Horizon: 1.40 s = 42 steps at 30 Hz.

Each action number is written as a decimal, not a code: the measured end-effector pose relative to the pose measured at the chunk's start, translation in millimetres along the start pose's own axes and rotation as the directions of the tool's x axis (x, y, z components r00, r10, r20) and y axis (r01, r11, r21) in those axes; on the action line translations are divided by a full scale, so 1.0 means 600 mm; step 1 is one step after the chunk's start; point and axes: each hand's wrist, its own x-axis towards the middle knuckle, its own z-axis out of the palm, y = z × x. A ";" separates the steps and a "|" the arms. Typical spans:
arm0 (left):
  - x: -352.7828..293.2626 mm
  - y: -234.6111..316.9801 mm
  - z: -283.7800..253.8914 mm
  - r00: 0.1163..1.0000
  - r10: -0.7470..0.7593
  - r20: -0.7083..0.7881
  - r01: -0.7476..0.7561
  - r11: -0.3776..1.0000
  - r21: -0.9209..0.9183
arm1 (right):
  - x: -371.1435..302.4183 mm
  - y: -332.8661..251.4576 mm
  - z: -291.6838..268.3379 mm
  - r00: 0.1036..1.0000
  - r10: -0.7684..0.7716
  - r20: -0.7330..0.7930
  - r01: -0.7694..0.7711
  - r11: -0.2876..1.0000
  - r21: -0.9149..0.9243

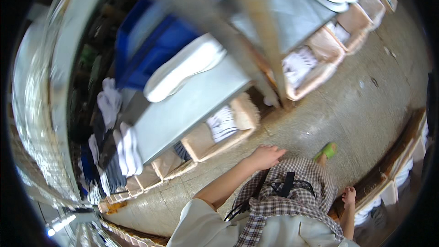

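Left hand (265, 156) sits low over the checked apron (283, 192), fingers loosely spread and flat, holding nothing, fingertips just at the apron's upper edge above the floor (347, 110). Right hand (349, 195) hangs beside the apron's other side, fingers curled in; the grip there looks empty, though it is small in view and I cannot tell for sure. The apron covers the person's front, a black strap (287, 184) running down its middle, and a green sandal (327, 150) peeks out past its hem.

Nearest the left hand, a cardboard box (238, 130) stands on the floor with folded white cloth (222, 123) in it. More open boxes line up along the worktop's (183, 110) foot, toward the upper right too, each with white fabric inside. On the grey worktop lies a long white bundle (183, 66), with a blue bin (151, 50) behind it. Stacked white and dark garments (119, 155) hang at the worktop's left end. A wooden post (265, 41) rises blurred through the middle.
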 end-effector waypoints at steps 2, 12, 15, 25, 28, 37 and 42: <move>-0.068 -0.028 -0.004 0.993 -0.009 -0.120 0.006 1.000 -0.023 | -0.078 -0.060 0.091 0.994 -0.049 0.100 0.053 0.998 -0.037; -0.429 -0.129 -0.021 0.674 -0.141 -0.725 0.056 0.989 -0.140 | -0.473 -0.213 0.431 0.413 -0.677 0.610 0.845 0.534 0.020; -0.523 -0.120 0.002 0.505 -0.121 -0.854 0.123 0.990 -0.068 | -0.625 -0.236 0.478 0.234 -0.812 0.535 0.886 0.405 0.227; -0.806 -0.139 0.112 0.330 -0.179 -0.927 0.129 0.981 -0.143 | -1.033 -0.150 0.496 -0.482 -0.794 0.372 0.056 0.396 0.917; -0.898 -0.203 0.111 0.212 -0.288 -0.934 0.121 0.956 -0.268 | -1.132 -0.153 0.506 -0.657 -0.635 0.405 -0.081 0.594 0.800; -1.040 -0.612 0.069 -0.070 -0.791 -0.608 -0.429 0.574 -0.698 | -1.325 -0.050 0.698 -0.668 -0.709 0.229 -0.388 0.593 0.705; -1.051 -0.861 0.050 0.002 -0.983 -0.184 -0.659 0.137 -0.740 | -1.392 -0.002 0.839 -0.600 -0.776 0.193 -0.455 0.529 0.716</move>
